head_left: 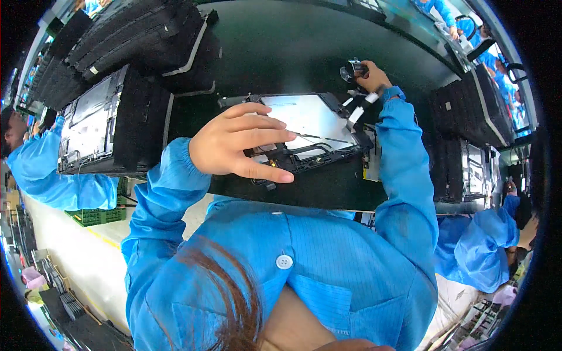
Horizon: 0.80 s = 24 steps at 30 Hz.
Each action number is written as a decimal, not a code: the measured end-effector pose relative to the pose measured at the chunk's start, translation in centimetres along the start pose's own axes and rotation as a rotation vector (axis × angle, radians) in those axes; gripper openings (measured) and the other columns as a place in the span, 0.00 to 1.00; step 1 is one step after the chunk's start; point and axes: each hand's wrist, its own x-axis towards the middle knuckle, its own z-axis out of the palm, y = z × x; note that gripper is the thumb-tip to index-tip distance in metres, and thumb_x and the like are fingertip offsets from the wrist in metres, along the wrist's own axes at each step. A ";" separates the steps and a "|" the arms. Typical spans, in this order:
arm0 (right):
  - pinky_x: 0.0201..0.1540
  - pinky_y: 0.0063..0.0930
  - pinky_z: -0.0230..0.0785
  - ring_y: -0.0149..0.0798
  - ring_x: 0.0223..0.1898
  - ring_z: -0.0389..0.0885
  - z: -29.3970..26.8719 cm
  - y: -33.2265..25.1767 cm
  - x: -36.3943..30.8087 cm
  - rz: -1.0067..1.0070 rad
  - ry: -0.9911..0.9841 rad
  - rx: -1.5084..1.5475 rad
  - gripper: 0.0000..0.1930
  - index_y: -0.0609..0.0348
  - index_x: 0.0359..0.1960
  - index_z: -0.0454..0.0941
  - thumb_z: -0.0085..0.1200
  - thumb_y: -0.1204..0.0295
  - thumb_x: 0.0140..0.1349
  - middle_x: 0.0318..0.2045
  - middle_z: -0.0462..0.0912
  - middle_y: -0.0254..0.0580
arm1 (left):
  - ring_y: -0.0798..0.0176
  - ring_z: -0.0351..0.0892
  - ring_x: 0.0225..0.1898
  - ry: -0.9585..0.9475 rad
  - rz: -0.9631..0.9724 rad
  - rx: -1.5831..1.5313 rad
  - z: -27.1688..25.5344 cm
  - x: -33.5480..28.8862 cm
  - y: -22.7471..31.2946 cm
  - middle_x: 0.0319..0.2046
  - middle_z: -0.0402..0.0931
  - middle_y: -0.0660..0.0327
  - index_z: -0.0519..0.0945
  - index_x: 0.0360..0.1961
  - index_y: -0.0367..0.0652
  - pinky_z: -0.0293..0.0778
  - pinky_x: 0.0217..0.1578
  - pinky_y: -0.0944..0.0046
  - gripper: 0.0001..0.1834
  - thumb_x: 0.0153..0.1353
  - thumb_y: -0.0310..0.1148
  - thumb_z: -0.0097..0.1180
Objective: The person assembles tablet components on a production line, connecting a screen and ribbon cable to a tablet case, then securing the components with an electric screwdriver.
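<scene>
Fingers spread, my left hand (pixel 237 137) lies across the left part of a flat device assembly (pixel 307 120) with a black frame and a silvery-white plate. It covers the frame's left edge and some of the cables there. Beyond the assembly's far right corner, my right hand (pixel 376 77) is closed on a small black object with a shiny round end (pixel 352 69); its exact kind does not show. White tabs (pixel 358 112) stick up at the frame's right side, beneath my right wrist. A small yellowish and silver piece (pixel 371 161) lies by my right forearm.
On the left stands a thick black foam tray stack (pixel 140 117) with a similar silvery assembly (pixel 91 126) on its side face. More black foam stacks (pixel 134 38) rise behind it and at the right (pixel 471 108). Blue-sleeved co-workers (pixel 64 167) sit on both sides.
</scene>
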 end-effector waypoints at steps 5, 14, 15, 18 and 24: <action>0.49 0.41 0.66 0.56 0.44 0.74 0.7 1.4 0.0 -0.132 0.155 -0.024 0.31 0.45 0.58 0.62 0.52 0.64 0.48 0.45 0.75 0.55 | 0.56 0.71 0.50 0.046 -0.155 0.091 0.7 -2.7 -0.8 0.49 0.70 0.60 0.72 0.50 0.70 0.65 0.52 0.50 0.26 0.48 0.32 0.57; 0.42 0.26 0.65 0.33 0.37 0.72 -5.2 2.3 -5.4 -0.057 0.363 1.500 0.24 0.61 0.55 0.64 0.38 0.78 0.54 0.34 0.76 0.42 | 0.54 0.64 0.56 -0.234 -0.546 0.345 3.2 -5.8 -1.4 0.49 0.69 0.59 0.74 0.48 0.52 0.61 0.56 0.51 0.24 0.48 0.22 0.50; 0.43 0.26 0.64 0.33 0.38 0.71 -6.0 0.3 -7.3 -0.095 0.345 1.570 0.25 0.60 0.57 0.62 0.37 0.79 0.53 0.36 0.75 0.42 | 0.52 0.65 0.56 -0.242 -0.580 0.333 3.6 -6.0 -1.3 0.50 0.70 0.57 0.75 0.47 0.49 0.61 0.55 0.51 0.25 0.46 0.19 0.47; 0.36 0.25 0.64 0.34 0.33 0.73 -4.7 -0.6 -9.7 -0.194 0.253 1.522 0.20 0.62 0.54 0.62 0.42 0.71 0.60 0.30 0.75 0.42 | 0.51 0.64 0.56 -0.260 -0.672 0.290 4.2 -6.1 -1.2 0.51 0.69 0.56 0.74 0.49 0.48 0.62 0.55 0.54 0.25 0.47 0.18 0.47; 0.25 0.22 0.60 0.29 0.21 0.69 -4.1 -6.3 -15.3 0.034 0.345 1.295 0.20 0.58 0.35 0.72 0.35 0.55 0.66 0.20 0.73 0.36 | 0.49 0.64 0.56 -0.270 -0.794 0.371 4.6 -5.2 -1.1 0.50 0.68 0.53 0.74 0.47 0.44 0.64 0.55 0.56 0.20 0.50 0.21 0.46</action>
